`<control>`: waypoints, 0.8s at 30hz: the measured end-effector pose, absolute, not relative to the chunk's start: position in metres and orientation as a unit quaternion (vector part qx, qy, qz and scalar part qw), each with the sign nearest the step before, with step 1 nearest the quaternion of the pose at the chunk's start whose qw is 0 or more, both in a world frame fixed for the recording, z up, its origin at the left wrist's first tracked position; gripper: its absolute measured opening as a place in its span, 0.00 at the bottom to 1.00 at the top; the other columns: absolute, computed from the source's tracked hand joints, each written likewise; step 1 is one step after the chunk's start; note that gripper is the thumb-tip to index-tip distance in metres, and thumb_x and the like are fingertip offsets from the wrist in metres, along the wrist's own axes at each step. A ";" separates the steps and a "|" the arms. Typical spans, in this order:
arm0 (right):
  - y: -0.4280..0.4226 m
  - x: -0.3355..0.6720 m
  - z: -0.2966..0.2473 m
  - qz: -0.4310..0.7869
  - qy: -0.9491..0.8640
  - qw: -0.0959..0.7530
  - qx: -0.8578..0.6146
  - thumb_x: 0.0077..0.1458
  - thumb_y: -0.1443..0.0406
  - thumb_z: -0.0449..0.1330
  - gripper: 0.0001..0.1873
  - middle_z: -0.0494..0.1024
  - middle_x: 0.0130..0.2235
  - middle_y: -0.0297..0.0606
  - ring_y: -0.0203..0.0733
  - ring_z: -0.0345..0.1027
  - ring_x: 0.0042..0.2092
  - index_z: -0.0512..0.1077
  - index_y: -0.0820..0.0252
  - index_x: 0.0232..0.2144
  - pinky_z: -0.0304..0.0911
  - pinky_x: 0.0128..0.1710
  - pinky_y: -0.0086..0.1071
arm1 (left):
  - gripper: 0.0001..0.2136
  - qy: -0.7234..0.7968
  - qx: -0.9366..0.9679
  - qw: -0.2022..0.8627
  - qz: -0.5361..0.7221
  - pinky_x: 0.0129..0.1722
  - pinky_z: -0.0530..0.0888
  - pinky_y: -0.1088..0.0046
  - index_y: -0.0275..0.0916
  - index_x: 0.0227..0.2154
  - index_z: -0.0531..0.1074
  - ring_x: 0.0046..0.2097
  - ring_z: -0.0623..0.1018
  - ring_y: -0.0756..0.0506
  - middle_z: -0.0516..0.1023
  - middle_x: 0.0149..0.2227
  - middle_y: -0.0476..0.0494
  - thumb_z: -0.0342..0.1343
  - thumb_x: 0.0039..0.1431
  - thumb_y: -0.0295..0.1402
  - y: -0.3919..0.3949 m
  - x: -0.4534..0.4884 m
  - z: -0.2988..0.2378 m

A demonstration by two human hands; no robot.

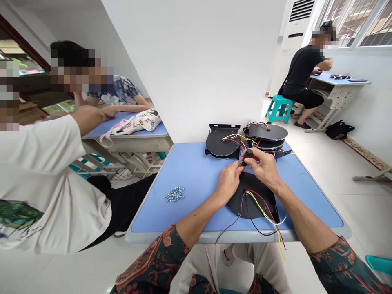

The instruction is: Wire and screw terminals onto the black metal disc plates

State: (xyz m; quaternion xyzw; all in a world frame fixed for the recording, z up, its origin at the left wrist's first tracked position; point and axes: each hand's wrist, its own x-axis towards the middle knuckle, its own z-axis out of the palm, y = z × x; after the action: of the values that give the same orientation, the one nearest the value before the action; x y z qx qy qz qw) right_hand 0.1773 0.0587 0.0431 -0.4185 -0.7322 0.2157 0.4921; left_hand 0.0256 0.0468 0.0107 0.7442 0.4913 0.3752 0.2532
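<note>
A black disc-shaped housing [255, 183] lies near the middle of the tabletop's [190, 175] front edge. The right hand [263, 166] grips a black-handled tool [248, 153] at its far rim; the left hand's [228, 181] fingers pinch beside, contents hidden. Tilting could make the tool slip; overhanging coloured wires [269, 219] could snag if brushed.

Upper centre, I face a white wall [199, 65]. Bright barred windows [352, 20] fill the upper right corner, above a blue-topped desk [346, 95] and green stool [279, 100]. Pale floor tiles [346, 173] gleam at right.
</note>
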 end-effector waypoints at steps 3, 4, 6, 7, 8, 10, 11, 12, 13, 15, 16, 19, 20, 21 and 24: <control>0.061 0.180 0.042 0.246 -0.717 0.501 -0.419 0.58 0.66 0.57 0.07 0.83 0.35 0.36 0.41 0.77 0.36 0.74 0.57 0.39 0.70 0.37 0.33 | 0.10 0.485 0.743 0.257 0.384 0.41 0.69 0.73 0.39 0.30 0.69 0.37 0.77 0.47 0.80 0.34 0.48 0.50 0.68 0.26 0.047 0.025 0.012; 0.061 0.180 0.042 0.245 -0.717 0.499 -0.420 0.58 0.66 0.58 0.07 0.82 0.35 0.36 0.41 0.77 0.36 0.74 0.57 0.39 0.70 0.37 0.33 | 0.10 0.485 0.741 0.259 0.386 0.40 0.69 0.74 0.39 0.29 0.68 0.36 0.76 0.47 0.79 0.33 0.48 0.50 0.68 0.25 0.047 0.025 0.012; 0.060 0.179 0.043 0.233 -0.725 0.490 -0.425 0.58 0.66 0.58 0.08 0.82 0.36 0.37 0.41 0.77 0.37 0.74 0.57 0.40 0.70 0.39 0.34 | 0.11 0.488 0.735 0.265 0.390 0.39 0.68 0.74 0.39 0.27 0.67 0.35 0.75 0.48 0.78 0.32 0.49 0.51 0.66 0.24 0.048 0.025 0.013; 0.059 0.179 0.043 0.226 -0.728 0.486 -0.427 0.58 0.66 0.58 0.07 0.82 0.37 0.37 0.41 0.77 0.37 0.74 0.57 0.40 0.70 0.39 0.34 | 0.11 0.489 0.732 0.267 0.392 0.39 0.68 0.74 0.39 0.27 0.67 0.35 0.75 0.48 0.78 0.31 0.49 0.51 0.66 0.23 0.048 0.025 0.014; 0.058 0.178 0.044 0.220 -0.731 0.483 -0.429 0.59 0.66 0.58 0.07 0.82 0.37 0.37 0.41 0.77 0.37 0.74 0.57 0.40 0.70 0.39 0.34 | 0.11 0.490 0.729 0.270 0.395 0.39 0.68 0.74 0.39 0.26 0.67 0.35 0.75 0.48 0.79 0.31 0.49 0.51 0.65 0.23 0.048 0.025 0.014; 0.056 0.177 0.046 0.208 -0.733 0.483 -0.431 0.60 0.64 0.58 0.07 0.82 0.38 0.37 0.41 0.77 0.37 0.74 0.56 0.41 0.70 0.39 0.33 | 0.11 0.491 0.724 0.275 0.398 0.40 0.69 0.74 0.39 0.27 0.68 0.36 0.76 0.48 0.79 0.32 0.49 0.52 0.65 0.24 0.048 0.025 0.014; 0.055 0.177 0.046 0.200 -0.734 0.483 -0.433 0.61 0.63 0.59 0.08 0.82 0.38 0.37 0.41 0.76 0.36 0.74 0.56 0.42 0.70 0.38 0.33 | 0.10 0.491 0.723 0.277 0.400 0.40 0.69 0.74 0.39 0.27 0.69 0.36 0.76 0.48 0.80 0.32 0.49 0.52 0.65 0.24 0.048 0.024 0.014; 0.054 0.176 0.047 0.190 -0.735 0.483 -0.436 0.61 0.62 0.59 0.08 0.82 0.38 0.37 0.41 0.76 0.36 0.74 0.56 0.42 0.70 0.37 0.33 | 0.10 0.490 0.722 0.279 0.402 0.41 0.69 0.74 0.39 0.28 0.69 0.36 0.77 0.47 0.80 0.33 0.49 0.52 0.65 0.24 0.048 0.024 0.013; 0.054 0.175 0.047 0.178 -0.736 0.484 -0.438 0.61 0.61 0.60 0.09 0.82 0.38 0.37 0.41 0.76 0.35 0.74 0.56 0.43 0.70 0.36 0.32 | 0.09 0.489 0.720 0.281 0.403 0.41 0.69 0.74 0.39 0.29 0.70 0.37 0.77 0.47 0.81 0.33 0.48 0.52 0.65 0.24 0.048 0.024 0.013; 0.053 0.174 0.047 0.149 -0.740 0.488 -0.438 0.62 0.60 0.61 0.09 0.83 0.38 0.38 0.40 0.75 0.33 0.74 0.55 0.43 0.70 0.35 0.32 | 0.08 0.485 0.720 0.288 0.404 0.42 0.70 0.73 0.39 0.31 0.72 0.38 0.78 0.47 0.81 0.35 0.47 0.52 0.65 0.24 0.048 0.024 0.012; 0.053 0.174 0.046 0.133 -0.741 0.491 -0.438 0.62 0.60 0.61 0.09 0.83 0.38 0.38 0.40 0.75 0.32 0.74 0.56 0.42 0.70 0.35 0.32 | 0.08 0.484 0.720 0.291 0.403 0.42 0.70 0.73 0.39 0.32 0.73 0.39 0.78 0.46 0.82 0.35 0.47 0.52 0.65 0.24 0.049 0.025 0.011; 0.052 0.173 0.046 0.091 -0.741 0.500 -0.440 0.62 0.59 0.61 0.09 0.82 0.37 0.39 0.41 0.74 0.32 0.75 0.56 0.41 0.70 0.34 0.32 | 0.08 0.483 0.724 0.291 0.398 0.43 0.71 0.73 0.39 0.33 0.73 0.39 0.79 0.46 0.82 0.36 0.46 0.51 0.66 0.23 0.049 0.025 0.010; 0.052 0.173 0.046 0.083 -0.740 0.502 -0.440 0.62 0.58 0.61 0.09 0.82 0.37 0.39 0.41 0.74 0.32 0.75 0.56 0.41 0.70 0.34 0.32 | 0.08 0.483 0.725 0.288 0.397 0.43 0.71 0.72 0.39 0.33 0.73 0.40 0.79 0.46 0.82 0.36 0.46 0.51 0.66 0.23 0.050 0.025 0.010; 0.052 0.172 0.046 0.081 -0.739 0.503 -0.440 0.62 0.58 0.61 0.09 0.82 0.37 0.39 0.41 0.74 0.32 0.75 0.56 0.41 0.70 0.34 0.33 | 0.08 0.484 0.726 0.286 0.396 0.43 0.71 0.72 0.39 0.34 0.73 0.40 0.79 0.46 0.82 0.37 0.46 0.51 0.66 0.23 0.050 0.025 0.010; 0.051 0.172 0.045 0.084 -0.739 0.511 -0.431 0.62 0.58 0.61 0.10 0.82 0.38 0.39 0.42 0.75 0.33 0.75 0.55 0.42 0.71 0.35 0.34 | 0.08 0.482 0.730 0.279 0.395 0.44 0.72 0.72 0.39 0.34 0.73 0.41 0.80 0.45 0.82 0.37 0.46 0.51 0.65 0.23 0.050 0.025 0.010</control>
State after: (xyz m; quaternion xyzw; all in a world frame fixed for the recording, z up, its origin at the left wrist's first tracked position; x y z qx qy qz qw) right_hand 0.1715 0.0513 0.0455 -0.4310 -0.7392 0.0839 0.5107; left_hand 0.0253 0.0500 0.0100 0.7304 0.4821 0.3953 0.2790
